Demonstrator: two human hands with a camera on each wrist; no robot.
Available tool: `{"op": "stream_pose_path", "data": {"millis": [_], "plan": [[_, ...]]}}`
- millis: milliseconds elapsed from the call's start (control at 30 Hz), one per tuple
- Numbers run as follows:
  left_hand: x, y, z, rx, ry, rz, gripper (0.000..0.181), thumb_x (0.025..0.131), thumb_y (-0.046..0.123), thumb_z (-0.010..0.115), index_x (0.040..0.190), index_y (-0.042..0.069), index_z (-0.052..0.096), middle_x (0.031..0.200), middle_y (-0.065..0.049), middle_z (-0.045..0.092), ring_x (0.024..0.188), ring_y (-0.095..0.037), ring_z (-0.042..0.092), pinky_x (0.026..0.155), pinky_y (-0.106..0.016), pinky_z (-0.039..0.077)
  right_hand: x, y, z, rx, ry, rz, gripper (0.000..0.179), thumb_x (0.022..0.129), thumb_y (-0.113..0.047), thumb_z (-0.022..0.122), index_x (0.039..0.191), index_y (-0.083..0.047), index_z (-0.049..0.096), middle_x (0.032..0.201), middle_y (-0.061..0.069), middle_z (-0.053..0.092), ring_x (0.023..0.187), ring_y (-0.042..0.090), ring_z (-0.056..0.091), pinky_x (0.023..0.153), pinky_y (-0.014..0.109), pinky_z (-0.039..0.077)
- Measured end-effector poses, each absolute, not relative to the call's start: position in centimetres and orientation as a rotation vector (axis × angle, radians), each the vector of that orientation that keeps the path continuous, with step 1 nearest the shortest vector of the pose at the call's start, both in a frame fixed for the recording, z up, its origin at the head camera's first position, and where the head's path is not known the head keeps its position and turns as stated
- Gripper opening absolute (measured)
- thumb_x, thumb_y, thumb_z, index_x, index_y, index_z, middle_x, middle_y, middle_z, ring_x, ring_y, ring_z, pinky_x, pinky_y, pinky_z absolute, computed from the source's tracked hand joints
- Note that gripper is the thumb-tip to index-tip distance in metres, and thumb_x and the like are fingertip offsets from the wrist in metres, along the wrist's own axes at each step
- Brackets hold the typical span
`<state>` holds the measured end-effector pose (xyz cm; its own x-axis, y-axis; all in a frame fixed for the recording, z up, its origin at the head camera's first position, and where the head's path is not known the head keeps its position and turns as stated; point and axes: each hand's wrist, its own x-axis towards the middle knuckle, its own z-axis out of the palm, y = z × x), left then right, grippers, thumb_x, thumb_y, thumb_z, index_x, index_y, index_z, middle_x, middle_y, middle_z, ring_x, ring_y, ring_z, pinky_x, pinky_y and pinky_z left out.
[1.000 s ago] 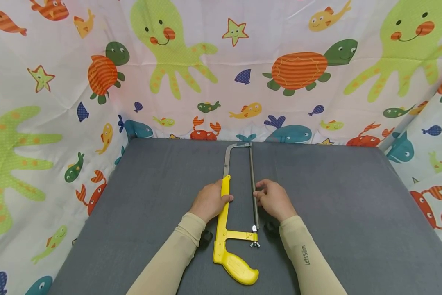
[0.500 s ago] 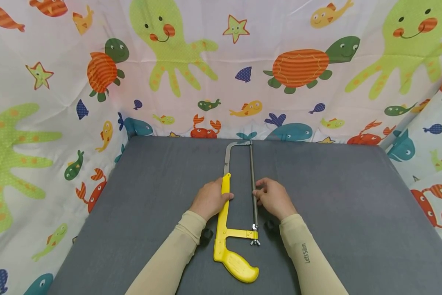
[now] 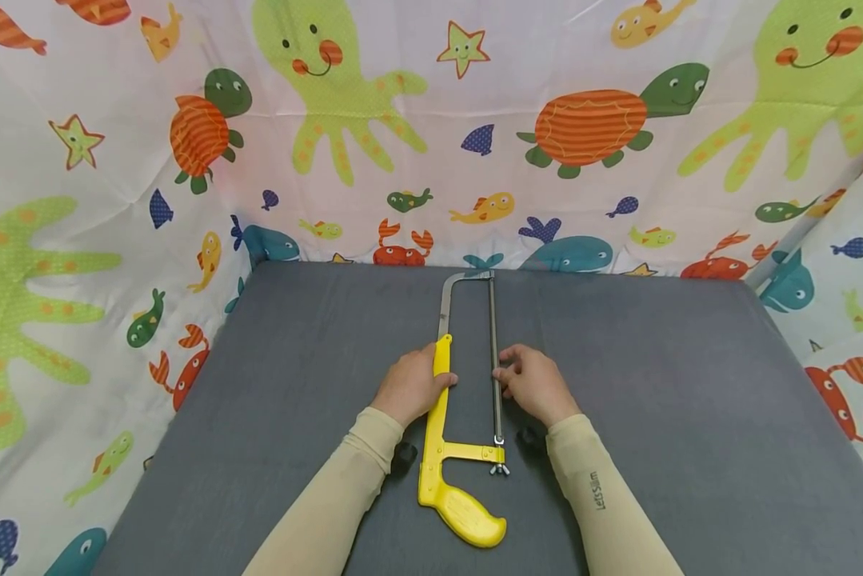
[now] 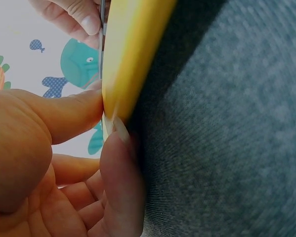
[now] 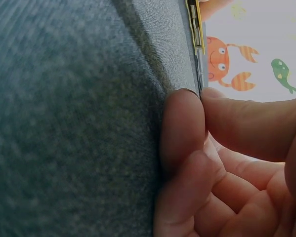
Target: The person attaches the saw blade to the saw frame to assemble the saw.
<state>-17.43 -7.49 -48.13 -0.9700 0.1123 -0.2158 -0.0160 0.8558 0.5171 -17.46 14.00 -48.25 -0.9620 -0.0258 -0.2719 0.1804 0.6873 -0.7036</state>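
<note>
Between the two hands lies a hacksaw [image 3: 435, 424], its yellow frame [image 4: 133, 49] pinched by the left hand [image 3: 411, 386], its blade [image 3: 493, 320] by the right hand [image 3: 539, 386], apparently for steadiness.

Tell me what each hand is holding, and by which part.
A hacksaw: the left hand grips the yellow frame bar near its far end; the right hand pinches the blade around its middle.

Curtained-off spot around my grey table [image 3: 661, 360]
Cloth [image 3: 402, 48] printed with sea animals [image 3: 591, 128] hangs along three of its sides; whether home or studio, I can't tell
</note>
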Motion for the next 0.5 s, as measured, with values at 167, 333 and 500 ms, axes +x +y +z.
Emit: {"op": "stream_pose_path", "data": {"millis": [167, 333, 500], "plan": [[-17.47, -7.78, -48.19, 0.074, 2.798, 0.778, 0.074, 0.103, 0.041, 0.075, 0.161, 0.004, 0.048, 0.137, -0.016, 0.07, 0.105, -0.027, 0.068, 0.097, -0.044, 0.061, -17.47, 13.78, -48.37, 0.127, 2.623, -1.139, 0.033, 0.108, -0.023, 0.068, 0.137, -0.008, 0.064, 0.093, 0.007, 0.074, 0.076, 0.019, 0.068, 0.071, 0.034, 0.052], [-17.53, -7.73, -48.25, 0.106, 2.806, 0.773, 0.072, 0.103, 0.04, 0.076, 0.159, 0.004, 0.051, 0.131, -0.016, 0.072, 0.1, -0.026, 0.069, 0.093, -0.043, 0.062, -17.52, 13.85, -48.27, 0.168, 2.611, -1.134, 0.042, 0.106, -0.024, 0.071, 0.143, -0.008, 0.059, 0.095, 0.007, 0.074, 0.078, 0.019, 0.069, 0.077, 0.037, 0.053], [-17.44, -7.54, -48.02, 0.106, 2.807, 0.779, 0.071, 0.102, 0.039, 0.076, 0.158, 0.003, 0.051, 0.129, -0.015, 0.073, 0.098, -0.026, 0.068, 0.092, -0.043, 0.061, -17.47, 14.1, -47.9, 0.167, 2.597, -1.135, 0.045, 0.104, -0.023, 0.074, 0.143, -0.007, 0.059, 0.097, 0.007, 0.075, 0.079, 0.019, 0.07, 0.078, 0.038, 0.055]]}}
